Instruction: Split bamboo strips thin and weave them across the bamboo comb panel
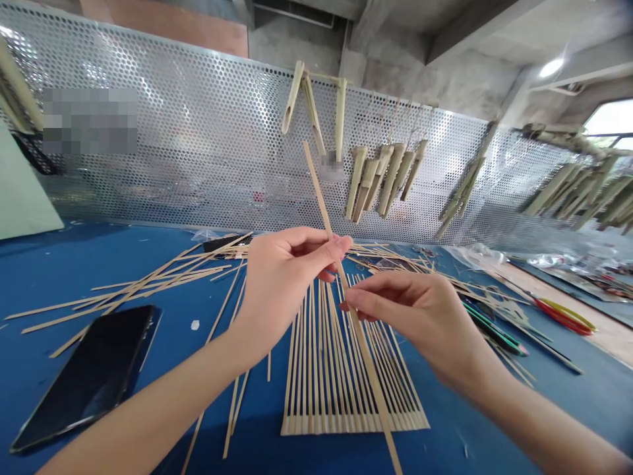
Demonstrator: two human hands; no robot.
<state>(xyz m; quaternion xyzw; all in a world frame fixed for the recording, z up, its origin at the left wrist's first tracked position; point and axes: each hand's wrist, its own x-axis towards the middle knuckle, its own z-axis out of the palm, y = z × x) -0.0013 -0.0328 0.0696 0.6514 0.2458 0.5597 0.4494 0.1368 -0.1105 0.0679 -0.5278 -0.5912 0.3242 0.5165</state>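
Note:
A long, flat bamboo strip (pixel 366 356) slants through the middle of the view, raised above the table. My left hand (pixel 291 274) pinches it between thumb and fingers near its middle. Just below that, my right hand (pixel 413 303) pinches the same strip, its fingertips close to the left ones. Beneath the hands a row of narrow bamboo strips (pixel 316 369) lies side by side on the blue table. Their near ends meet a pale crosswise band (pixel 356 423). My hands cover part of the far ends of this row.
A black phone (pixel 91 369) lies at the left, near loose bamboo strips (pixel 148 287). Scissors with red and yellow handles (pixel 566 316) rest at the right, beyond a green-edged dark tool (pixel 494 330). Bamboo pieces (pixel 390 178) hang on a perforated metal panel (pixel 198 152) behind the blue table (pixel 188 369).

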